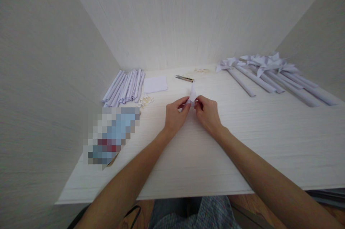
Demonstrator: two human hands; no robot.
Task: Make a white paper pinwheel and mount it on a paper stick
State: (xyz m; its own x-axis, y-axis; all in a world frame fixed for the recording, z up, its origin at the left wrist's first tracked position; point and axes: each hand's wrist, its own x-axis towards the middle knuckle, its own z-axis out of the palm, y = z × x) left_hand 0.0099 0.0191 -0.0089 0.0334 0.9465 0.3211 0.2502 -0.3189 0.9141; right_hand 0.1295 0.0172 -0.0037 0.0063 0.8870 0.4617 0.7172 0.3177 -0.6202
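A small piece of white paper point(192, 94), partly folded or curled with a pointed tip upward, is held between my two hands above the middle of the table. On its left side, the fingers and thumb of my left hand point(176, 112) pinch it. My right hand point(208, 113) grips its right edge with bent fingers. The fingertips partly hide the lower part of the paper. Just beyond the hands lies a pair of small scissors or snips point(184, 78), blades pointing left.
Rolled paper tubes point(124, 87) lie at the back left, beside a stack of white paper sheets point(155, 84). Small pale bits point(145, 101) lie near them, more bits point(202, 70) by the back wall. Paper pinwheels on tubes point(266, 71) fill the back right. A blurred-out object point(115, 135) sits left.
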